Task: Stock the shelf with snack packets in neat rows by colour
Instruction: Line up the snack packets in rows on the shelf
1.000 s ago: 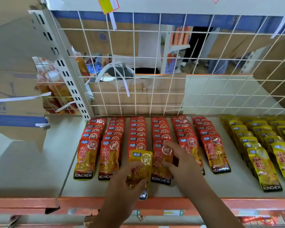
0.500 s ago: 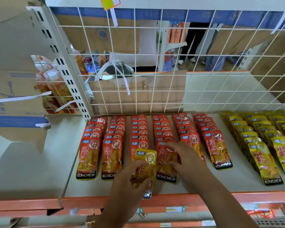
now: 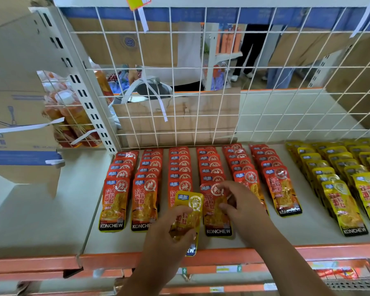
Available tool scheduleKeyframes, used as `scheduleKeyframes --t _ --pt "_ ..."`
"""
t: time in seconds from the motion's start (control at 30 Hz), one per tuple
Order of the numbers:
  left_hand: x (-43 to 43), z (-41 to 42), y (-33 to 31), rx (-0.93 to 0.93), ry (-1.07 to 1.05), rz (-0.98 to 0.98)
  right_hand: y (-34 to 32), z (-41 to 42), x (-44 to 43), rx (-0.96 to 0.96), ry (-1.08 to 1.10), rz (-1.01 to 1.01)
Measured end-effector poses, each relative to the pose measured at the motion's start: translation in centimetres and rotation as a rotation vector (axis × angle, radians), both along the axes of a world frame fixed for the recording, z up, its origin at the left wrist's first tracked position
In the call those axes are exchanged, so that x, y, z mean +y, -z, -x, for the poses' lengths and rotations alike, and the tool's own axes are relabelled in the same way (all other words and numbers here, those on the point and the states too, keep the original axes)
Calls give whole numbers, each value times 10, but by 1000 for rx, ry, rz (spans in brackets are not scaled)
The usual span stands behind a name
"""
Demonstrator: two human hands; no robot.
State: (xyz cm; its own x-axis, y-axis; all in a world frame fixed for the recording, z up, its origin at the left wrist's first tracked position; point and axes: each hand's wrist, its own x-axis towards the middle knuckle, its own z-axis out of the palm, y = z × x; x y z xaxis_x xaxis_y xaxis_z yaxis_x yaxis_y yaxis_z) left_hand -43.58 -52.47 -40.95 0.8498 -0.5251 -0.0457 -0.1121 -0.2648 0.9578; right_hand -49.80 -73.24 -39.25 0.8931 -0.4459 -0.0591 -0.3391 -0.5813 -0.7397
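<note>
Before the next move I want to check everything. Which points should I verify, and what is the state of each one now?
1. Left hand grips the yellow packet: ok.
2. Yellow packet with its own colour: not ok, it is over the red rows.
3. Right hand off the stock: not ok, its fingers touch the front red packet.
4. Right hand's grip on that packet: cannot tell.
5. Shelf bare between red rows and yellow rows: ok.
</note>
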Motion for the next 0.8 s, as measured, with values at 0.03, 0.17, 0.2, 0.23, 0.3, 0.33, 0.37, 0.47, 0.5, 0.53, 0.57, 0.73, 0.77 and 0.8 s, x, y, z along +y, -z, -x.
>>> scheduleKeyframes --t 0.03,0.17,0.2,0.23,0.3,0.33,0.37,0.47,0.5,0.53,0.57,0.73,0.77,0.8 --pt "0 0 0 -3 2 -4 1 1 1 -2 11 -10" --pt "-1 0 -1 -7 7 -5 4 1 4 -2 75 -28" --pt "-1 0 -1 -11 11 -5 5 1 5 -6 88 -21" --pt "-1 1 -1 -15 15 -6 6 0 6 -9 104 -21" --pt "-1 1 -2 -12 20 -9 7 0 6 -25 138 -25" --pt "-1 1 -2 -10 18 -9 8 0 6 -33 148 -21" --pt "-1 1 -2 -6 16 -10 9 0 6 -36 154 -14" --pt "0 2 -2 -1 14 -19 11 0 6 -18 137 36" --pt "0 2 -2 -4 14 -24 11 0 6 -11 127 63" --pt "0 2 -1 -7 15 -29 11 0 6 -4 119 80" --pt "0 2 -1 -11 16 -34 11 0 6 1 114 90" --pt "1 2 0 5 30 -30 11 2 6 1 103 123" --pt "1 1 1 6 29 -30 11 2 6 -1 104 129" --pt "1 1 2 6 26 -32 10 3 6 -4 108 132"
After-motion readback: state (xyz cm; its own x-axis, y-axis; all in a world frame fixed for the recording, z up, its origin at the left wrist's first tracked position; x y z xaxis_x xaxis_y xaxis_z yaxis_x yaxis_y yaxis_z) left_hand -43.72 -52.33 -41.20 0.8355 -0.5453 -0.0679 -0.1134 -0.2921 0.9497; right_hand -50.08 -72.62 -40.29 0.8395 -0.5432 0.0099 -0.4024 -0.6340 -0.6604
